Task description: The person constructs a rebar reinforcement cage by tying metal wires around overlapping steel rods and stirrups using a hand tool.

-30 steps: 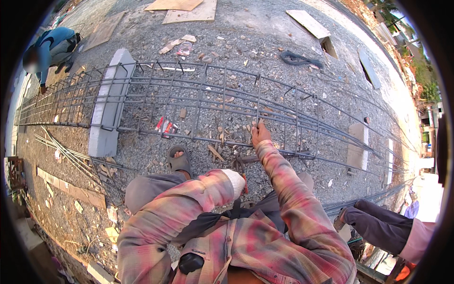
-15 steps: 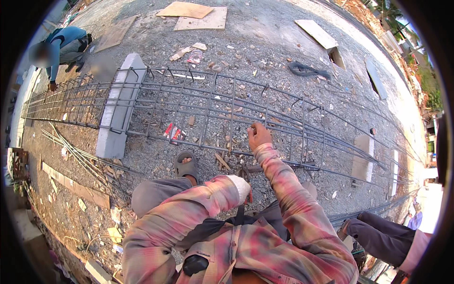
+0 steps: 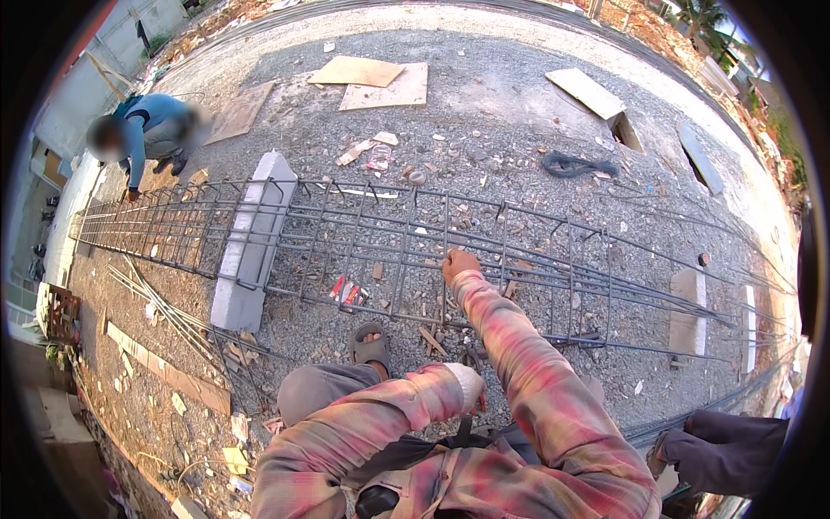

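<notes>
A long rebar cage [image 3: 372,246] lies on the gravel, running from far left to right. My right hand [image 3: 458,262] reaches forward in a plaid sleeve and is closed on a top bar of the cage near its middle. My left hand [image 3: 465,386], in a pale glove, is bent back near my knee, below the cage's near side. Whether it holds anything is hidden by the sleeve and glove. My sandalled foot [image 3: 370,348] rests on the gravel just in front of the cage.
Concrete blocks [image 3: 251,251] [image 3: 687,311] support the cage. A person in blue [image 3: 147,138] crouches at its far left end. Another person's dark sleeve [image 3: 726,450] is at lower right. Loose bars [image 3: 173,316], plywood sheets [image 3: 380,82] and a black wire coil [image 3: 575,164] lie around.
The view has tipped a little, so the cage sits lower in the picture. My right hand stays closed on the same stretch of the cage.
</notes>
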The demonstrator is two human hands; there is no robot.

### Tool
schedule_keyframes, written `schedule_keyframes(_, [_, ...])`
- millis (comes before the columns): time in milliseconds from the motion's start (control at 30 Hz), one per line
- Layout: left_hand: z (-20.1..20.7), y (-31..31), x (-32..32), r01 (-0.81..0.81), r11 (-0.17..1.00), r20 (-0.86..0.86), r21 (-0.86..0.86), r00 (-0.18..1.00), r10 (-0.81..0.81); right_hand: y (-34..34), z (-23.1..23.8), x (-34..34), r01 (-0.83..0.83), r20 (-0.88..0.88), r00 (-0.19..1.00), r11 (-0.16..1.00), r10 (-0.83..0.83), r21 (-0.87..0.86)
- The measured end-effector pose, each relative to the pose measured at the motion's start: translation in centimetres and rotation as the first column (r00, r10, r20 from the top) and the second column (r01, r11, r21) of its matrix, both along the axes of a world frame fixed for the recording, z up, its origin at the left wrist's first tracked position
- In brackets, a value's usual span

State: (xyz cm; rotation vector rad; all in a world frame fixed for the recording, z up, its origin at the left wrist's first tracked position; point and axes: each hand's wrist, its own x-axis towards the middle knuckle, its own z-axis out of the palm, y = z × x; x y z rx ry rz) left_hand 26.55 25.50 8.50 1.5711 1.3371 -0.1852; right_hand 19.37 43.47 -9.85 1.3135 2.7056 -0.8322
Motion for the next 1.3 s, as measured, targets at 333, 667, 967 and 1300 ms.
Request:
schedule_keyframes(333, [-1.9,0.7,0.0,0.047,0.994,-0.002,-0.101,0.999,-0.047,-1.2,-0.4,-0.7,0.088,-0.027,0.996,0.996,-0.089,-0.023])
schedule_keyframes(667, [-8.1,0.9,0.9,-0.029,0.979,0.116,-0.200,0.992,0.053,-0.7,-0.6,0.6,0.104,-0.110,0.989,0.994,-0.098,0.047])
schedule_keyframes(967, [-3.5,0.8,-0.2,-0.257,0.965,-0.055,0.046,0.964,0.259,0.3,-0.5,1.6,0.114,-0.190,0.974,0.992,-0.120,-0.044])
schedule_keyframes(1300, [-4.4,2.3,-3.8,-0.814,0.507,0.119,0.282,0.554,0.824,-0.1,7.0,16.5,-0.177,-0.263,0.752,0.200,-0.604,-0.964])
